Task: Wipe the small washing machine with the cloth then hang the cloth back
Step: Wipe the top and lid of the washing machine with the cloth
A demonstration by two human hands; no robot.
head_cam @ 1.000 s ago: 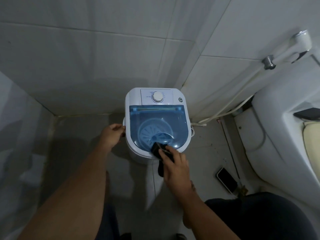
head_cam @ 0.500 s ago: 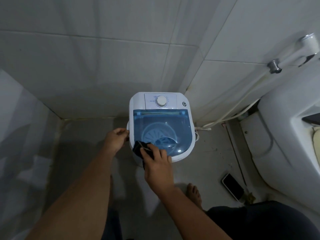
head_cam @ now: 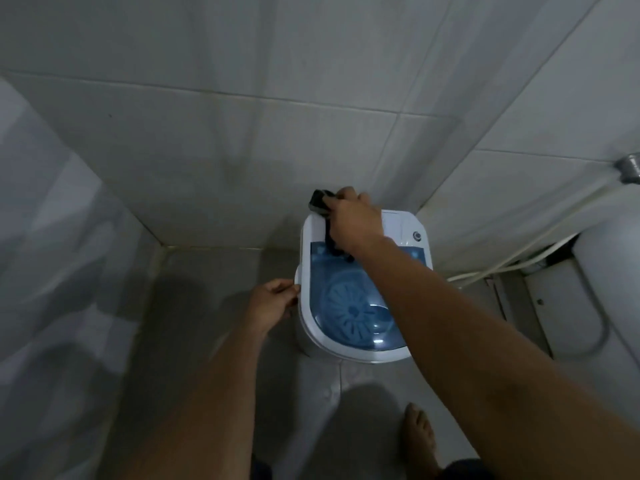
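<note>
The small white washing machine [head_cam: 311,303] with a see-through blue lid stands on the tiled floor in the corner. My right hand [head_cam: 356,220] reaches across to its back left corner and grips a dark cloth [head_cam: 320,202], pressed on the white control panel; a strip of cloth trails down over the lid. The hand hides the dial. My left hand [head_cam: 272,301] holds the machine's left side, fingers curled on the rim.
Tiled walls close in behind and to the left. A white hose [head_cam: 519,261] runs along the right wall to a metal fitting [head_cam: 628,168]. A white toilet [head_cam: 606,289] stands at right. My bare foot [head_cam: 419,434] is on the floor below the machine.
My right hand has carried the cloth from the lid's front left edge up to the back left corner of the control panel. The view shifted, so the machine sits further right.
</note>
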